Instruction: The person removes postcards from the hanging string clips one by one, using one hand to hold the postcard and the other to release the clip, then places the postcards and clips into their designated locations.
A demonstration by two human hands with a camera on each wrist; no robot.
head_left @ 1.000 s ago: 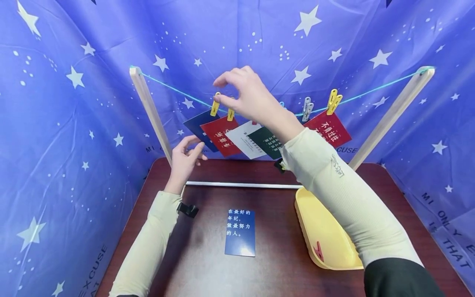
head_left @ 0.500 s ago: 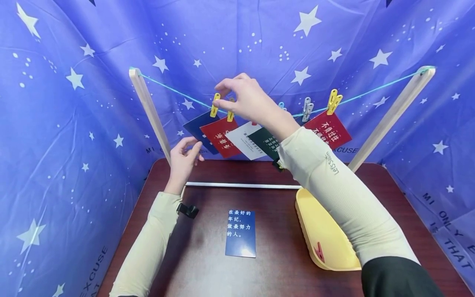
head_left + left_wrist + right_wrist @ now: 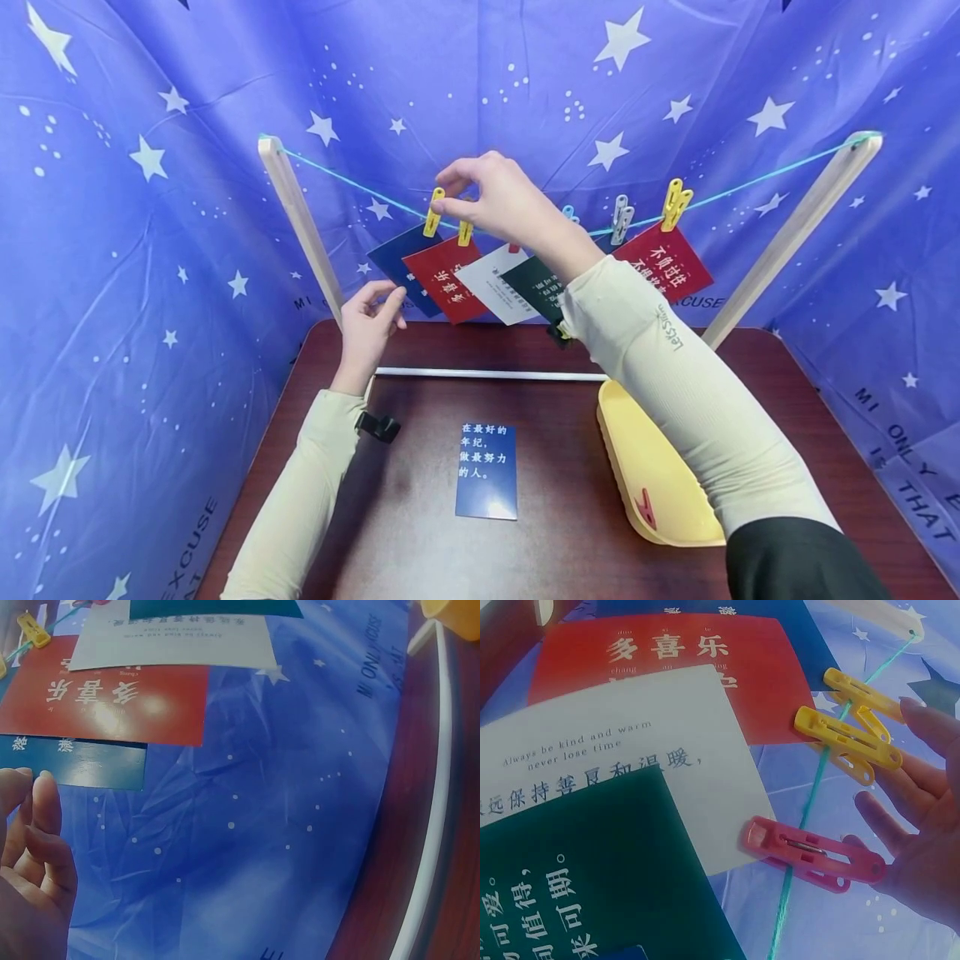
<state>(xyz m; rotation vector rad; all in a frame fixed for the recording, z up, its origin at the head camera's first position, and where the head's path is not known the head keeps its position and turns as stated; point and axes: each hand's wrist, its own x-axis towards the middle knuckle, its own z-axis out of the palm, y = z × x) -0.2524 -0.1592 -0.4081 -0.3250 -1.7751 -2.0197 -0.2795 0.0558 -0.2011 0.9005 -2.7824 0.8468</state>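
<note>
Head view: near far edge of table, left hand pinches blue card, right hand at leftmost clip, grip unclear; best keep card steady.

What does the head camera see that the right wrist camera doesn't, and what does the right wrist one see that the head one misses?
Only the head view: the left hand, the blue card lying on the table, and the yellow tray with a red clip in it.

Only the right wrist view: readable English words on the white card, and the metal spring of the pink clip.

Both: the right hand, two yellow clips on the green cord, and part of the hanging blue card.
</note>
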